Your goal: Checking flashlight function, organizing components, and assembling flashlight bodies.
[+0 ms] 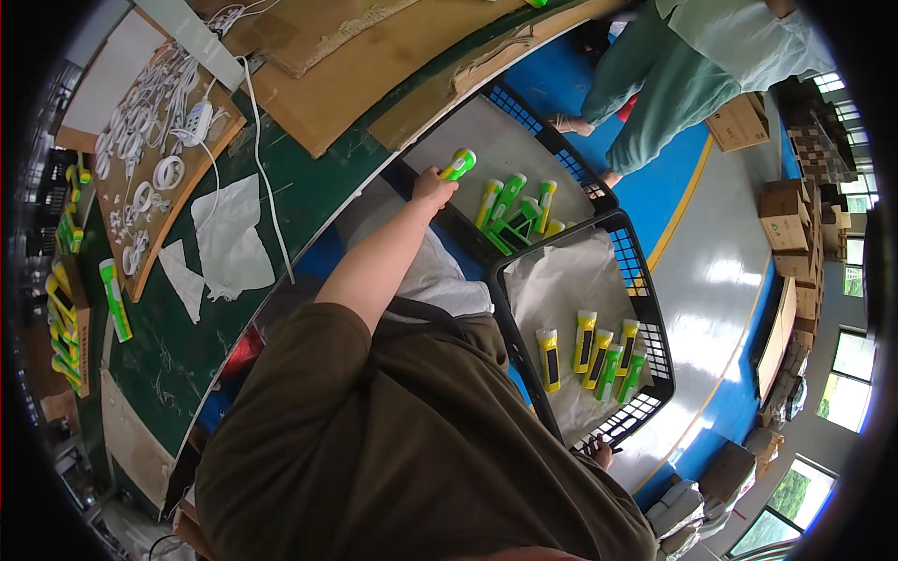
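Note:
My left hand [434,190] reaches out past the workbench edge, its fingers closed around a green-and-white flashlight [458,165]. That flashlight is over the near-left side of the far black crate [582,172], where several green and yellow flashlights [509,198] lie on a paper lining. Beside it is the near black crate [655,338], also lined with paper. Several yellow and green flashlights with dark panels [586,341] lie in this one. At its lower right corner my right hand [600,453] appears closed on the rim; its fingers are partly hidden.
On the green workbench [164,360] are a board with white cables [154,178], white cloths [232,238] and a green flashlight [116,299]. More flashlights fill a box [64,323] at the far left. A person [655,84] stands beyond the crates. Cartons [784,220] are stacked at right.

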A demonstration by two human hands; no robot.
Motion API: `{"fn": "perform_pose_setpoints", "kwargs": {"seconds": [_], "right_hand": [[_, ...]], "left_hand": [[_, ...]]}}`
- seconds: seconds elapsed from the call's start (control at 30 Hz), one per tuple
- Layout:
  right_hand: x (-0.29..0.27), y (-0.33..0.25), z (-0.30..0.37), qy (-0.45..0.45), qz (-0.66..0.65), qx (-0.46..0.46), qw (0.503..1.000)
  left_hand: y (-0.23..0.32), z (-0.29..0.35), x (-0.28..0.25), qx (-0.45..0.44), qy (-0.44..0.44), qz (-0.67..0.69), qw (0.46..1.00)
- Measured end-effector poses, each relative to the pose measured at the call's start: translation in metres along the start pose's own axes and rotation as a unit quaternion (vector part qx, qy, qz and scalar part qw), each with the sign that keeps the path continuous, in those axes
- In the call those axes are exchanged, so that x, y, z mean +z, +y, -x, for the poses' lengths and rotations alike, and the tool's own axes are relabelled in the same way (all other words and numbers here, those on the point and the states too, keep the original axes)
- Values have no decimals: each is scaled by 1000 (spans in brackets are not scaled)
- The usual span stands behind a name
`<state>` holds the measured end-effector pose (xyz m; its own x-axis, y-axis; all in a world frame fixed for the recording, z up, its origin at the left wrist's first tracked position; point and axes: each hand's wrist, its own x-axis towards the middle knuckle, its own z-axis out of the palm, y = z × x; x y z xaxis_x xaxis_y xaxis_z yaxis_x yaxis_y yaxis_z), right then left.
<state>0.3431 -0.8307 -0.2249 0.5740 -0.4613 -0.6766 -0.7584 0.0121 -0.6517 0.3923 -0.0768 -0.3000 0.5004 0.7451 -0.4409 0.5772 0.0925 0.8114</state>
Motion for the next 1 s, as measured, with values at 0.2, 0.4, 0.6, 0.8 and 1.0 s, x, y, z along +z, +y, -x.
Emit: {"fn": "perform_pose_setpoints", "kwargs": {"seconds": [0.2, 0.4, 0.6, 0.8, 1.0], "right_hand": [[10, -1, 17, 15, 0, 11, 1000], [11, -6, 25, -16, 2, 17, 1000], [19, -10, 38, 4, 15, 5, 1000], [58, -30, 88, 23, 15, 52, 998], [66, -35, 92, 12, 40, 42, 998]], "left_hand": [[15, 25, -13, -150, -139, -74, 976], [26, 5, -10, -125, -161, -179, 962], [15, -40, -15, 52, 11, -283, 958], [18, -30, -23, -83, -158, -208, 962], [-7, -39, -23, -29, -54, -280, 958]]}}
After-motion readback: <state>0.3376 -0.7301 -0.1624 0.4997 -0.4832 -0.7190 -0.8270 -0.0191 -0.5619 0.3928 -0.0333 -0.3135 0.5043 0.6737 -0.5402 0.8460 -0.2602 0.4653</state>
